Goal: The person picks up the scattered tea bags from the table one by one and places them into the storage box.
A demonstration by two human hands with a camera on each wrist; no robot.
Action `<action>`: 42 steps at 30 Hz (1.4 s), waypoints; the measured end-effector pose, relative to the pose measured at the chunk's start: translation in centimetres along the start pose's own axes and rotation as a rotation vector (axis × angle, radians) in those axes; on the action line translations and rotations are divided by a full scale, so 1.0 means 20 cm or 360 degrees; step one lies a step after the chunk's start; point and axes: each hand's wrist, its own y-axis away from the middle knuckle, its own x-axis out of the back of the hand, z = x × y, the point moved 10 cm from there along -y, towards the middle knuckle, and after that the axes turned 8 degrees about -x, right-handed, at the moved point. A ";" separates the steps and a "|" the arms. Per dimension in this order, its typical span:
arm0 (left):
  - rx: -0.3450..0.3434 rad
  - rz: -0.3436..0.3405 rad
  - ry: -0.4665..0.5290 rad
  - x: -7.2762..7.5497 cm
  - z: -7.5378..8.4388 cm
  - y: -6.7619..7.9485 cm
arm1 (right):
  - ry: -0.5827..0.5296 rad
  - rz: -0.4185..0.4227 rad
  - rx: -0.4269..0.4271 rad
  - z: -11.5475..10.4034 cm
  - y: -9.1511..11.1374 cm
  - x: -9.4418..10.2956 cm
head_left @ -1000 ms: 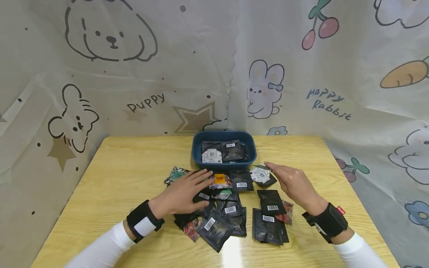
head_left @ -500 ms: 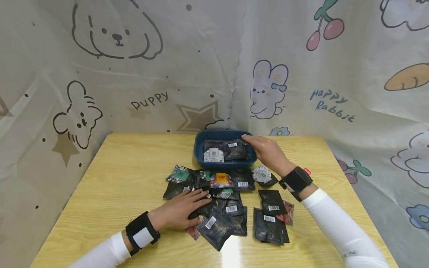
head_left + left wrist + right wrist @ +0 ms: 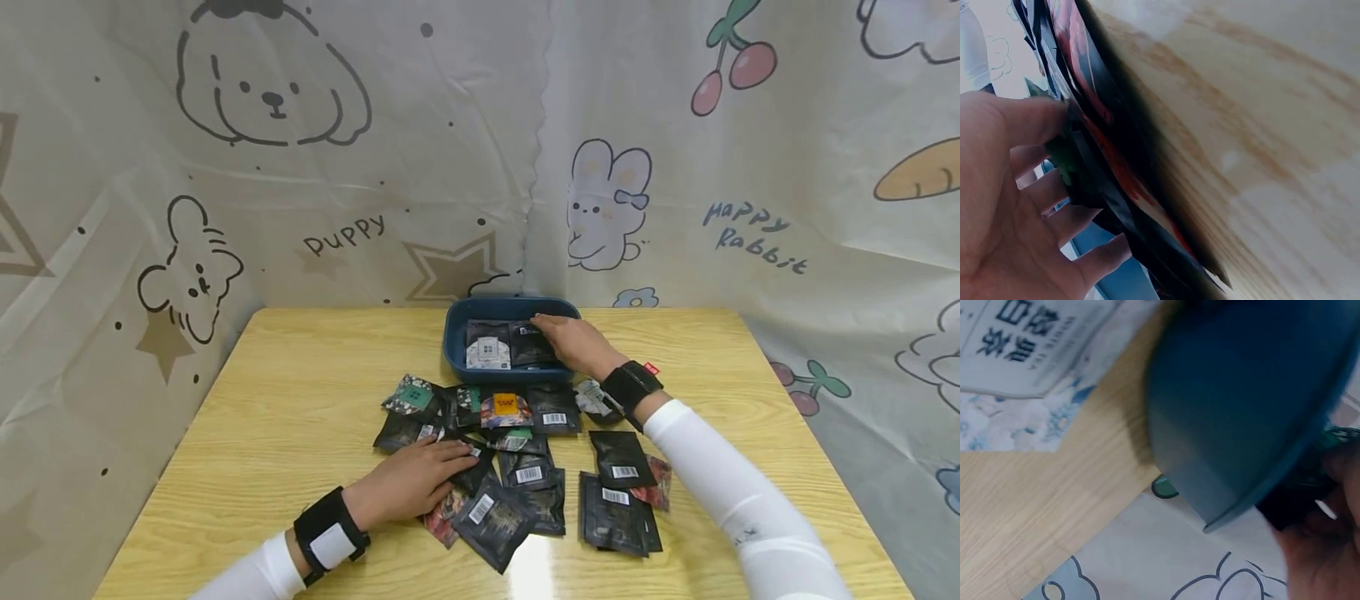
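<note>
My right hand (image 3: 577, 343) reaches over the right side of a blue bin (image 3: 455, 367). In the right wrist view, its fingers pinch a black and green tea sachet (image 3: 1300, 487) beside the bin's rim. Inside the bin lie a white-patterned sachet (image 3: 487, 352) and a black one (image 3: 528, 350). My left hand (image 3: 408, 483) rests on the left part of a loose pile, fingers extended. In the left wrist view, its fingertips touch the edges of dark sachets (image 3: 1116, 206), without a clear grip. A black sachet with a barcode (image 3: 495, 525) lies in front of the pile.
Several black sachets (image 3: 615, 521) form a smaller group at the right. A white tea sachet (image 3: 594, 398), partly behind the right wrist, lies in front of the bin. One with an orange label (image 3: 506, 408) tops the pile. Patterned cloth (image 3: 360, 192) hangs behind the wooden table (image 3: 322, 350).
My right hand has moved from beside the white tea sachet up and left to the bin. My left hand has shifted down toward the front of the pile, uncovering sachets behind it.
</note>
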 end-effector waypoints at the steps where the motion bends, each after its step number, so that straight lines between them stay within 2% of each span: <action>1: 0.0003 0.0003 -0.0008 0.00 0.00 0.00 | 0.0003 -0.0088 -0.0013 0.00 0.01 -0.03; 4: 0.0004 0.0026 -0.0027 0.01 0.01 0.00 | -0.0008 -0.0322 -0.0082 0.02 0.03 -0.12; 7: 0.0001 0.0095 -0.0033 0.03 0.01 0.00 | -0.0021 -0.0418 -0.0130 0.04 0.04 -0.15; 10: -0.0013 0.0186 -0.0044 0.07 0.01 -0.01 | -0.0024 -0.0370 -0.0112 0.05 0.06 -0.12; 14: -0.0032 0.0289 -0.0023 0.16 0.02 -0.02 | -0.0031 -0.0237 -0.0048 0.03 0.13 -0.03; 16: -0.0044 0.0357 -0.0003 0.24 0.02 -0.02 | -0.0042 -0.0165 -0.0008 0.01 0.20 0.03; 20: -0.0096 0.0557 -0.0037 0.44 0.00 -0.05 | -0.0039 -0.0030 0.0052 -0.05 0.39 0.13; 23: -0.0123 0.0693 -0.0087 0.59 -0.05 -0.09 | -0.0039 -0.0008 0.0039 -0.08 0.54 0.16; 28: -0.0057 0.0813 -0.0150 0.76 -0.19 -0.18 | -0.0094 -0.0173 -0.0027 -0.11 0.78 0.11; 32: 0.0053 0.0867 -0.0168 0.86 -0.31 -0.29 | -0.0144 -0.0367 -0.0064 -0.11 0.90 0.04; 34: 0.0092 0.0870 -0.0166 0.88 -0.36 -0.36 | -0.0158 -0.0457 -0.0099 -0.10 0.94 -0.01; 36: 0.0116 0.0837 -0.0158 0.86 -0.41 -0.44 | -0.0173 -0.0516 -0.0137 -0.09 0.97 -0.04; 38: 0.0127 0.0748 -0.0147 0.80 -0.45 -0.51 | -0.0177 -0.0556 -0.0161 -0.08 0.99 -0.06; 42: 0.0154 0.0513 -0.0162 0.62 -0.52 -0.63 | -0.0188 -0.0585 -0.0167 -0.08 1.00 -0.09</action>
